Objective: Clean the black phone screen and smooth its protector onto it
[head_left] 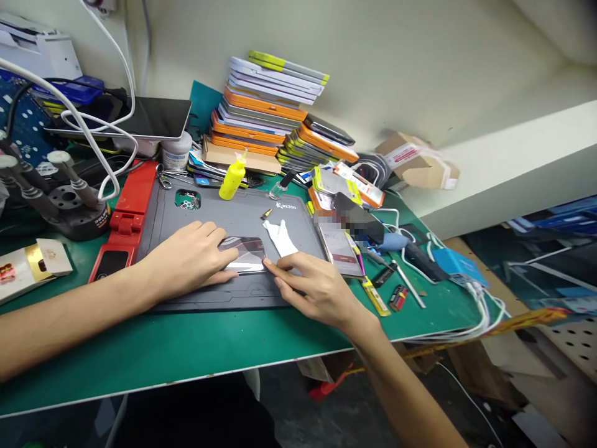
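Observation:
A dark glossy smartphone (pixel 249 254) lies screen up on a grey work mat (pixel 209 218). My left hand (pixel 198 258) grips the phone's left end, fingers on the top edge and thumb at the near side. At the opposite end, my right hand (pixel 312 283) has its fingers pinched together against the phone's right edge; whether something small sits in them I cannot make out. Just beyond that hand lies a crumpled white tissue (pixel 280 238). A small brass-coloured tip (pixel 266 214) rests near the tissue, and a yellow bottle (pixel 232 177) stands at the mat's far edge.
Stacked boxes (pixel 265 112) rise at the back. To the left are a red folding tool (pixel 122 224), a dark round stand (pixel 81 208) and a white-gold box (pixel 35 270). Another phone (pixel 340 249), a battery (pixel 398 298) and a blue charger (pixel 459 266) with white cables occupy the right.

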`<state>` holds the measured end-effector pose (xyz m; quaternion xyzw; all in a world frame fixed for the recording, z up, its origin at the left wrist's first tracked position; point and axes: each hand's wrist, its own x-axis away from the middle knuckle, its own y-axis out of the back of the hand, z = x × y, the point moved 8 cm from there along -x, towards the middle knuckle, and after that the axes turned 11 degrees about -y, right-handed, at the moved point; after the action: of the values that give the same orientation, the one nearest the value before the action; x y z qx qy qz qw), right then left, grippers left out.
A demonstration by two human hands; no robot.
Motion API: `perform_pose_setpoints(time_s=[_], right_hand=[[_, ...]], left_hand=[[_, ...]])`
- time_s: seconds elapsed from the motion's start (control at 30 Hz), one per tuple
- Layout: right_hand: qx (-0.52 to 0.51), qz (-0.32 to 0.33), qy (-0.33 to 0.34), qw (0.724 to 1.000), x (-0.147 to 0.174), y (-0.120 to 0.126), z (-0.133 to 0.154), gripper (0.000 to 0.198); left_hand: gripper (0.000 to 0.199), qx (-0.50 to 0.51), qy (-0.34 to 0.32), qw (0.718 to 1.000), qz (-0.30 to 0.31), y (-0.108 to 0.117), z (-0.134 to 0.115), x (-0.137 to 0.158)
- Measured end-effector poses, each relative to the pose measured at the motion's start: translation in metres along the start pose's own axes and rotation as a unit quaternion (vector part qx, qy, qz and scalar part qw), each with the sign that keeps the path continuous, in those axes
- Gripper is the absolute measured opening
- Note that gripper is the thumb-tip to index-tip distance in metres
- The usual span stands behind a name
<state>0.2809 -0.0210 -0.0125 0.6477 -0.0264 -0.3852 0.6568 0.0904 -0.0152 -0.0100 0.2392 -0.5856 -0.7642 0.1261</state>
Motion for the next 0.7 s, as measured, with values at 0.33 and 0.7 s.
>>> perform_pose_setpoints(time_s=[0.33,0.7], right_hand=[[-0.049,-0.043,-0.021,0.998,0.012,0.0,-0.005,0.029],[-0.014,-0.063,-0.027,0.998,0.014,0.001,-0.003,0.028]], left_hand=[[0.042,0.0,-0.023,1.0,-0.014,0.006,-0.003,-0.001],[0.046,-0.004,-0.038,0.998,-0.057,0.02,-0.001,-0.003]])
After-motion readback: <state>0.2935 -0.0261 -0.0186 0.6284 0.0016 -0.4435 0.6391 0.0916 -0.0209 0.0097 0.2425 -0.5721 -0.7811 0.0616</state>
